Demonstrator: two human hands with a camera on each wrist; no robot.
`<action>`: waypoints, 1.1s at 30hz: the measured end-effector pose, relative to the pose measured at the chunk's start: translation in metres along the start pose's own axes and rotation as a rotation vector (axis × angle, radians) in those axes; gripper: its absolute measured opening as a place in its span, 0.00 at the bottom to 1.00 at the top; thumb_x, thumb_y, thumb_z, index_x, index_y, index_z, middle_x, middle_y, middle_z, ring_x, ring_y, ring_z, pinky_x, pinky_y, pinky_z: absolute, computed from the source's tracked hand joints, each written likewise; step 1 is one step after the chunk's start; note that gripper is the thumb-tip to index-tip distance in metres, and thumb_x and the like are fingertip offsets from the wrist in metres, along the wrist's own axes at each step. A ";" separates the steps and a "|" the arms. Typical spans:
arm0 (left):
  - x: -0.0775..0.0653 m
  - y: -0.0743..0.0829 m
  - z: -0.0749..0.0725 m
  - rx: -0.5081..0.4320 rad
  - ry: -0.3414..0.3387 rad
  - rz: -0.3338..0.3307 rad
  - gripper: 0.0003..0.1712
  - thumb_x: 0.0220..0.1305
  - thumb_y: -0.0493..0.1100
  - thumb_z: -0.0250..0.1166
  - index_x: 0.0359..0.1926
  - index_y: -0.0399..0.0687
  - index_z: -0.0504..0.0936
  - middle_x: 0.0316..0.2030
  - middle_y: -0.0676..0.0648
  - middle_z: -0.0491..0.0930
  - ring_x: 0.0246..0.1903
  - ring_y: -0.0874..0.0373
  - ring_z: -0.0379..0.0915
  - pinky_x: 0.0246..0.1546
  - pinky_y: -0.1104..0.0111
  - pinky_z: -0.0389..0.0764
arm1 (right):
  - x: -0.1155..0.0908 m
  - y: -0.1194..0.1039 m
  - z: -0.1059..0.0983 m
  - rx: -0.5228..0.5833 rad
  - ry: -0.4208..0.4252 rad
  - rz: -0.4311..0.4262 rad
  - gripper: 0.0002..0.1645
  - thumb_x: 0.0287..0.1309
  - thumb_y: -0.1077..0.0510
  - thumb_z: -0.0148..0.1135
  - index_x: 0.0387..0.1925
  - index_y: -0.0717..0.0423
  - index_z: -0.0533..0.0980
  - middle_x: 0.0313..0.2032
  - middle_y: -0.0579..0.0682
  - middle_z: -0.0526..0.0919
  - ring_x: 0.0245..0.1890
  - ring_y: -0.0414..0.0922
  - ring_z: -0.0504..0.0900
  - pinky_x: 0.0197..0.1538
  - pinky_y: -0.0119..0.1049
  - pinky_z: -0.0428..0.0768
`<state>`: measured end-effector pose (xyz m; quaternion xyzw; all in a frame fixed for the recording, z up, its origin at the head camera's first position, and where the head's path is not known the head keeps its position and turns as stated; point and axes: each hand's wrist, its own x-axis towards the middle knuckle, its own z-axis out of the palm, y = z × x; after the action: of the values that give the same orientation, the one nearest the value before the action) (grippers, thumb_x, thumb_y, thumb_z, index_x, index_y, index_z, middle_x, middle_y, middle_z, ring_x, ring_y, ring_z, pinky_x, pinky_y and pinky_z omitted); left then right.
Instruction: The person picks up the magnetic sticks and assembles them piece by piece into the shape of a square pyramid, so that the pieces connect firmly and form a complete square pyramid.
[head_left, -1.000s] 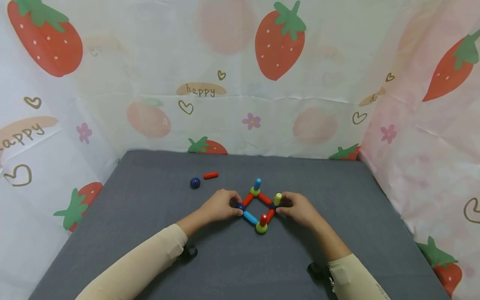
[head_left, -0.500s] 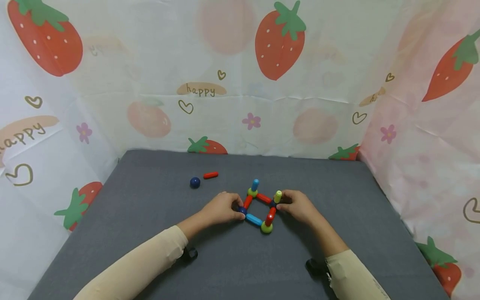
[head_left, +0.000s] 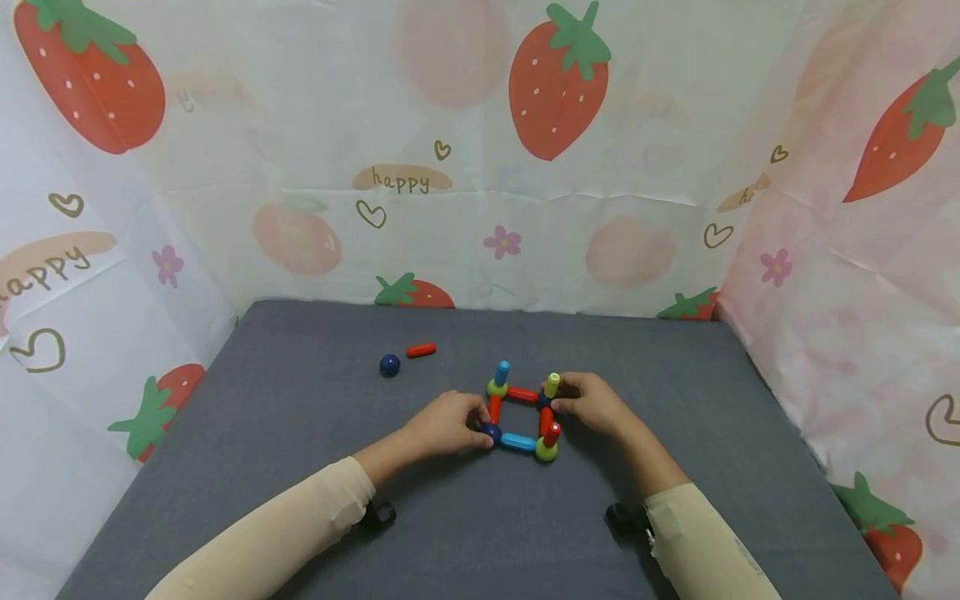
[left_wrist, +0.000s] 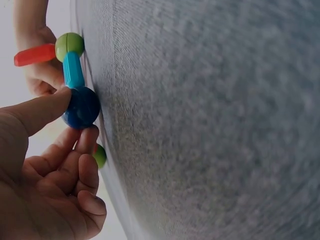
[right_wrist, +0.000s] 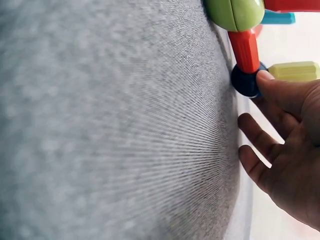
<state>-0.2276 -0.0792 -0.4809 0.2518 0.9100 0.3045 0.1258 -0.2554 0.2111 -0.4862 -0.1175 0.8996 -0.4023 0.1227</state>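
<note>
A four-sided frame of balls and rods lies on the grey table. My left hand (head_left: 448, 427) pinches its near-left dark blue ball (left_wrist: 82, 107) between thumb and fingers. At the far-right corner my right hand (head_left: 596, 402) grips another dark blue ball (right_wrist: 245, 80), from which a yellow-green rod (head_left: 552, 385) rises. Green balls form the other corners: the near-right green ball (head_left: 546, 450) carries an upright red rod (head_left: 552, 434), and the far-left green ball (head_left: 497, 389) an upright blue rod (head_left: 502, 372). A light blue rod (head_left: 519, 442) makes the near side; red rods make the others.
Beyond my left hand lie a loose dark blue ball (head_left: 389, 365) and a loose red rod (head_left: 422, 350). A strawberry-print cloth (head_left: 465, 225) hangs behind and beside the grey table (head_left: 480, 533).
Both hands have turned the frame counterclockwise, from a diamond to a squarer stance. The left hand came nearer and slightly right, the right hand moved slightly away. The loose ball and rod stayed put.
</note>
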 end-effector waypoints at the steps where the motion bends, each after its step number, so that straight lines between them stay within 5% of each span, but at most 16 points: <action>1: 0.000 0.001 0.000 0.002 -0.001 0.002 0.13 0.59 0.51 0.78 0.41 0.54 0.85 0.36 0.59 0.84 0.39 0.62 0.74 0.44 0.62 0.77 | 0.001 0.000 0.000 0.000 -0.004 0.000 0.21 0.66 0.61 0.67 0.61 0.52 0.81 0.58 0.52 0.84 0.62 0.52 0.79 0.63 0.52 0.76; 14: 0.000 -0.002 -0.015 -0.011 -0.039 0.055 0.12 0.62 0.46 0.75 0.45 0.51 0.86 0.41 0.55 0.86 0.43 0.60 0.80 0.47 0.61 0.82 | 0.005 0.000 -0.001 -0.016 -0.024 -0.013 0.22 0.67 0.60 0.67 0.61 0.50 0.81 0.60 0.51 0.83 0.63 0.52 0.78 0.66 0.53 0.73; 22: 0.008 -0.008 -0.048 0.042 0.021 0.076 0.15 0.64 0.44 0.74 0.50 0.46 0.86 0.46 0.53 0.85 0.51 0.49 0.79 0.56 0.56 0.79 | 0.005 0.000 -0.001 -0.009 -0.018 0.001 0.19 0.67 0.59 0.67 0.59 0.50 0.82 0.59 0.52 0.84 0.63 0.52 0.79 0.66 0.54 0.73; 33: 0.023 -0.027 -0.083 0.110 0.131 0.050 0.16 0.67 0.49 0.71 0.54 0.52 0.85 0.50 0.52 0.84 0.52 0.51 0.74 0.55 0.58 0.77 | 0.003 0.001 -0.002 -0.001 -0.025 -0.003 0.21 0.67 0.60 0.66 0.61 0.50 0.81 0.60 0.50 0.84 0.63 0.52 0.78 0.66 0.53 0.74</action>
<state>-0.2888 -0.1261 -0.4338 0.2604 0.9250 0.2730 0.0442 -0.2591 0.2121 -0.4864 -0.1240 0.8980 -0.4005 0.1334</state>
